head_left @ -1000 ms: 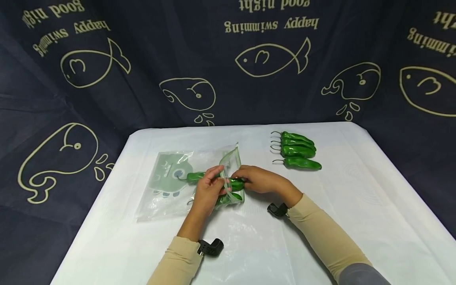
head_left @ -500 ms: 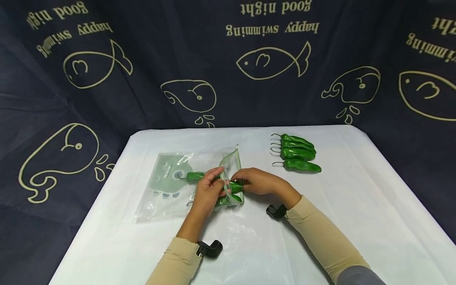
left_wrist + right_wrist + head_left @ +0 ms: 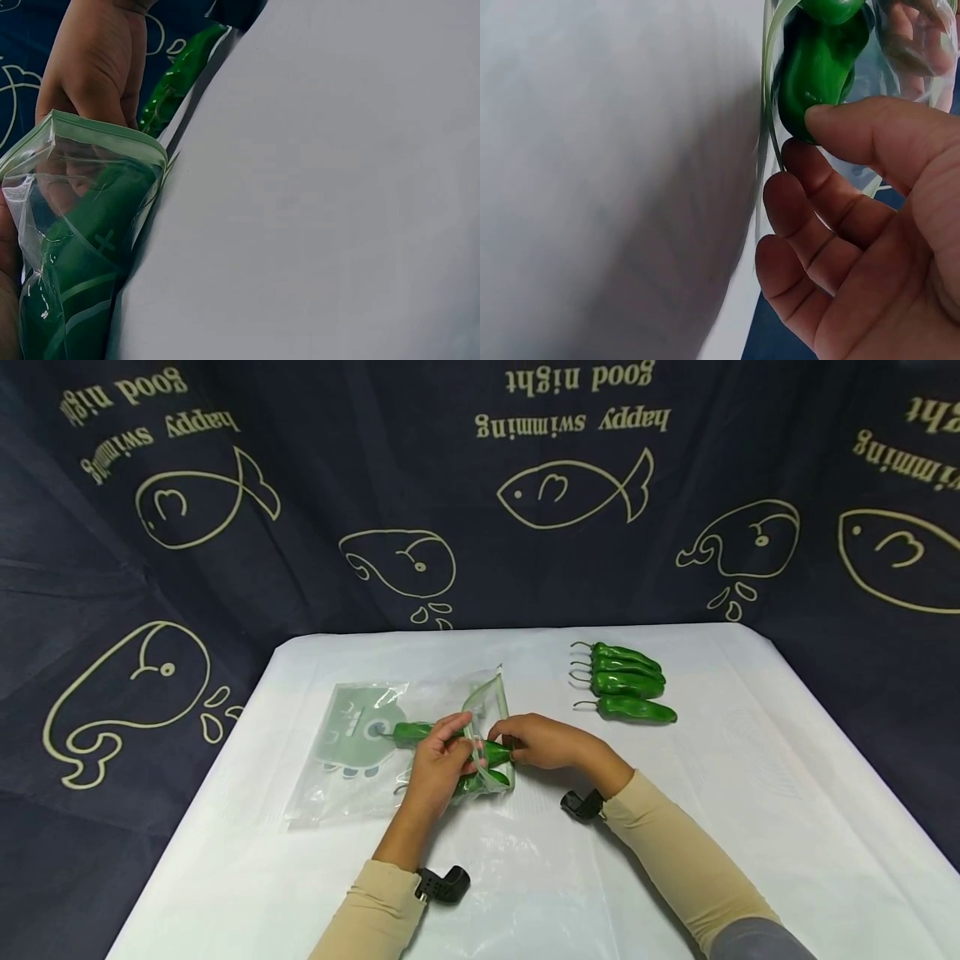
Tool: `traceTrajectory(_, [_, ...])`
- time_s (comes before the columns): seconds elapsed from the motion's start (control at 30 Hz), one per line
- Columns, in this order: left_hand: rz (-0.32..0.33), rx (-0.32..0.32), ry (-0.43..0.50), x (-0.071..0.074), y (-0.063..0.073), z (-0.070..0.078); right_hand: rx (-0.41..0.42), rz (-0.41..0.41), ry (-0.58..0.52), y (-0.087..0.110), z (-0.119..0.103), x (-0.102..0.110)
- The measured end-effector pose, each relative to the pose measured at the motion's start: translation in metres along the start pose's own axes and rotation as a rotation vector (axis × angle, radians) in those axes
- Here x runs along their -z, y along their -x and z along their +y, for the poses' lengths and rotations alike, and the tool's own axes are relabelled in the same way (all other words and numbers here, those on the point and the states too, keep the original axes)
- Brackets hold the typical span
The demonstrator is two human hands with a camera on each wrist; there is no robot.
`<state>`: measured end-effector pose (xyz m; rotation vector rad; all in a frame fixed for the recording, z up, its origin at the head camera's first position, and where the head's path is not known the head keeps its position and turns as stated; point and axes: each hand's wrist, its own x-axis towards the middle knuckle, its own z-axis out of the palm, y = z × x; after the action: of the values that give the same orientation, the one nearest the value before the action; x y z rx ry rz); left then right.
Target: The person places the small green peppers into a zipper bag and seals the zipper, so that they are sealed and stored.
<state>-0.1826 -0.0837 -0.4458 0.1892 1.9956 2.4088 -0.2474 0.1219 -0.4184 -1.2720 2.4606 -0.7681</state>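
Observation:
A clear zip bag point(image 3: 307, 806) with a printed green cartoon lies flat, its mouth facing right. My left hand point(image 3: 438, 760) pinches the upper layer near the mouth and keeps it raised. At the opening, my right hand point(image 3: 547, 742) pinches the tip of a green pepper point(image 3: 498, 753) that lies mostly inside. The right wrist view shows the thumb point(image 3: 847, 131) on top of that pepper tip and the index finger under it. Another pepper point(image 3: 471, 783) lies in the bag, nearer to me. In the left wrist view the bag's green zip strip point(image 3: 105, 131) stands up in front of the right hand.
Several green peppers point(image 3: 628, 683) lie in a stack of rows at the back right, stems pointing left. A white cloth covers the table point(image 3: 712, 810). Behind it hangs a dark curtain point(image 3: 480, 585) with fish and whale prints.
The head view has tilted slightly, so the scene sits a little lower. Both hands keep nearly the same places and grips; the right fingertips shift only slightly at the pepper's tip.

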Motion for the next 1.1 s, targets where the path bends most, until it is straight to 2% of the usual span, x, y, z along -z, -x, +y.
traceTrajectory(0.37, [0.006, -0.001, -0.002, 0.0, 0.0, 0.0, 0.028, 0.009, 0.038, -0.004, 0.0, -0.001])
traceTrajectory(0.8, [0.014, 0.001, 0.017, 0.0, 0.0, 0.001, -0.006, 0.015, 0.086, -0.008, -0.002, 0.0])
traceTrajectory(1.1, [0.012, 0.001, 0.027, 0.0, -0.001, 0.0, -0.033, 0.019, 0.067, -0.01, -0.003, -0.001])
